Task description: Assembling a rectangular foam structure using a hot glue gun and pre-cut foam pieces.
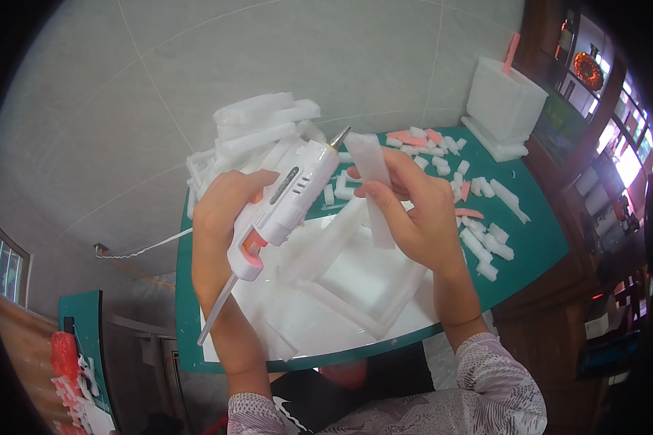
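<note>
My left hand (228, 203) is closed round a white hot glue gun (292, 190), its metal nozzle pointing up and to the right. A translucent glue stick (218, 310) sticks out of the gun's rear end. Between the thumb and fingers of my right hand (413, 206) is a flat white foam strip (370, 163), held upright. The nozzle tip is close to the strip's upper left edge; whether they touch I cannot tell. Below both hands, a square white foam frame (384, 322) lies on a white board (319, 346).
White foam strips (261, 119) are piled at the back left of the green table (537, 239). Several white and pink foam scraps (479, 246) are scattered on the right. A white foam box (504, 101) stands at the far right corner. The gun's white cord (145, 246) runs left to the wall.
</note>
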`<state>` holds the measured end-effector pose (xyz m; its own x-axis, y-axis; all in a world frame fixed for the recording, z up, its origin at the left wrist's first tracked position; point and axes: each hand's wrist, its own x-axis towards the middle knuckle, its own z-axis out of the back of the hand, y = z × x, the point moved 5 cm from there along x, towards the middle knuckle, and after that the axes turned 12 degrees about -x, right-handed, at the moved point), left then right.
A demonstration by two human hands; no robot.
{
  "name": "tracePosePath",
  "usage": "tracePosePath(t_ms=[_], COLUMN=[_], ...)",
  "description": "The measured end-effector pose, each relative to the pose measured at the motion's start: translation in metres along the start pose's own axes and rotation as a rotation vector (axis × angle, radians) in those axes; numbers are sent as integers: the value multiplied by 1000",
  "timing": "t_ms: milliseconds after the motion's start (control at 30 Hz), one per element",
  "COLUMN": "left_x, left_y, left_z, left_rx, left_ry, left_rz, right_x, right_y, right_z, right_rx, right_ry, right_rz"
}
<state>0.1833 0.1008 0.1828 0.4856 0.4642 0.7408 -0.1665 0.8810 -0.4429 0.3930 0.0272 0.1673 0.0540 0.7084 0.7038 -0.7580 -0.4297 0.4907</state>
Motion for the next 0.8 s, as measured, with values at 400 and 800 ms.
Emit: tracePosePath(t_ms=[400,800], left_x=[0,-2], left_y=[3,8], left_z=[-2,-3], left_rx=[31,-5], left_ry=[1,16], left_rz=[-33,-17], right_x=[0,1], right_y=[-2,-1], right_z=[-2,-2], right_rx=[7,56], right_ry=[3,6], right_rz=[3,-14])
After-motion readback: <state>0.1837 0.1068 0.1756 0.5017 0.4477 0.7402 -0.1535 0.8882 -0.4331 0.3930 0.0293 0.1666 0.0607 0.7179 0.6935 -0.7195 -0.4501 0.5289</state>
